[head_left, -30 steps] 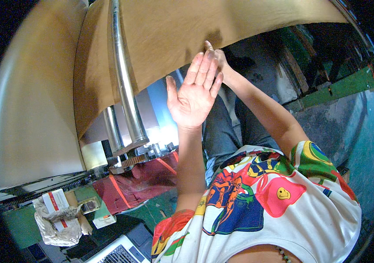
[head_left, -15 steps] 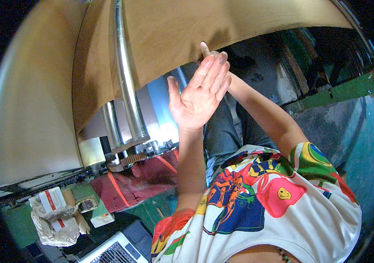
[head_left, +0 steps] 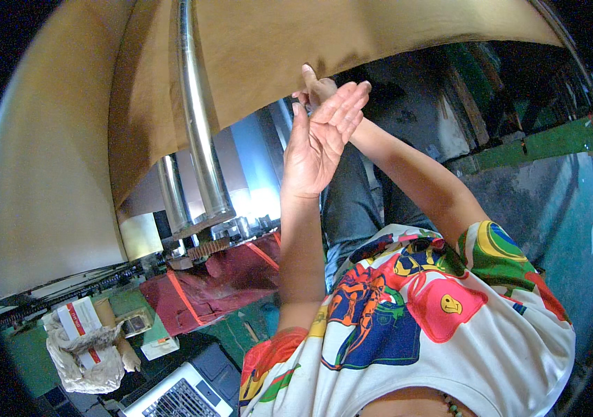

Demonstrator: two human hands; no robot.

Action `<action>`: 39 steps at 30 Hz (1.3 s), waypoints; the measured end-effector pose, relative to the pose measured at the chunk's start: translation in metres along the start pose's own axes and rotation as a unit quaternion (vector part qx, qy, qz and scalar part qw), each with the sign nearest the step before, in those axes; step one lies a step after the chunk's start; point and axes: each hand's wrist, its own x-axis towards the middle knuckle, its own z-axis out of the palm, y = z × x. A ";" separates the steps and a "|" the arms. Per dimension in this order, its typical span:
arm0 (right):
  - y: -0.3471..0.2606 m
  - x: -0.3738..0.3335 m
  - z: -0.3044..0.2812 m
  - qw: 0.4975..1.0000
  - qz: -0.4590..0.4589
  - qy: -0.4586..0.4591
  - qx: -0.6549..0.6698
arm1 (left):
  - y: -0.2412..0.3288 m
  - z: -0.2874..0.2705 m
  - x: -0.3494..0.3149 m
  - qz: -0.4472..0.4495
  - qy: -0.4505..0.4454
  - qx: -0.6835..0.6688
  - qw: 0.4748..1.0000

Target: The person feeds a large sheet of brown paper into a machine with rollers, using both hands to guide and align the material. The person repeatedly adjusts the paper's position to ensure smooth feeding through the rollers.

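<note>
My left hand [head_left: 316, 158] is raised in front of me, palm showing, its fingers stretched out and nothing in it. Just beyond it, my right hand [head_left: 320, 90] is at the lower edge of a large brown sheet [head_left: 275, 42] that curves overhead. Its thumb points up in front of the sheet, apart from a finger that shows below. The left fingers hide the rest of the right hand, and I cannot tell whether it touches the sheet.
Left of my hands, a shiny metal bar [head_left: 202, 132] crosses the sheet, above a toothed gear [head_left: 209, 248]. A dark red cover [head_left: 227, 281] with orange straps lies below. At the lower left are a plastic-wrapped package [head_left: 84, 347] and a silver laptop-like device [head_left: 178, 396].
My left hand has turned and tilted to the right, its thumb closer to the fingers. The right hand has shifted slightly left, showing more from behind it.
</note>
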 end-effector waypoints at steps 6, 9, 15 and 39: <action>0.017 0.021 0.007 0.999 0.014 0.029 0.037 | -0.003 -0.016 0.001 0.027 -0.006 0.058 0.998; 0.019 0.011 0.018 0.997 0.066 0.017 0.033 | 0.000 -0.019 -0.004 0.055 0.054 0.084 0.993; 0.031 0.007 0.029 0.991 0.086 -0.041 0.096 | 0.003 -0.018 -0.005 0.081 0.164 0.011 0.983; 0.033 0.016 0.030 0.990 -0.079 -0.102 -0.057 | 0.022 -0.008 -0.022 0.037 0.065 -0.121 0.990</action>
